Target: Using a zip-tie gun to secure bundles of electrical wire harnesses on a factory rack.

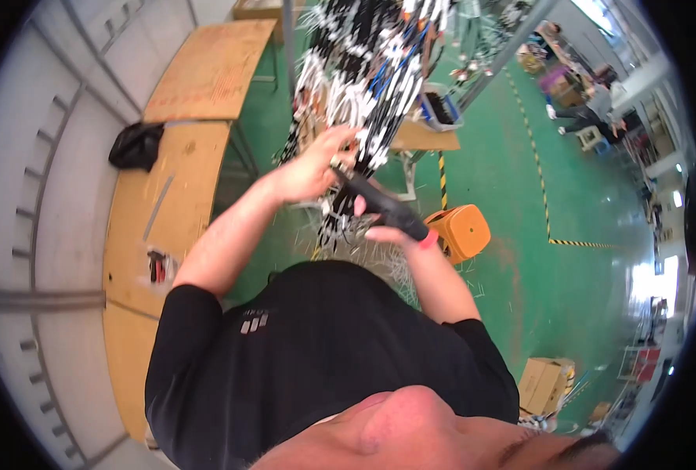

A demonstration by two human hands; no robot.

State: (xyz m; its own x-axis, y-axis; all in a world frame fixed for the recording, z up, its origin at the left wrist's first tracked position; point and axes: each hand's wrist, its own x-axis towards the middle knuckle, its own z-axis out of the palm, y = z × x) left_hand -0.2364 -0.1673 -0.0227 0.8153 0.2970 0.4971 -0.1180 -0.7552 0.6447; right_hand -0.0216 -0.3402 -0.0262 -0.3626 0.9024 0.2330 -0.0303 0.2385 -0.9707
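The left hand (310, 168) is closed around strands of the hanging bundle of black and white cables (363, 86), up in front of the person. The right hand (395, 231) grasps a black, gun-shaped hand tool (379, 205), its tip apparently touching the cables. An orange plastic stool (461, 231) stands below on the green floor (591, 196); a long wooden desk (168, 204) runs along the left.

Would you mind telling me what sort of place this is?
Probably a factory floor for wiring work: a hanging wire bundle worked with a black tool, wooden benches, green floor with striped tape.
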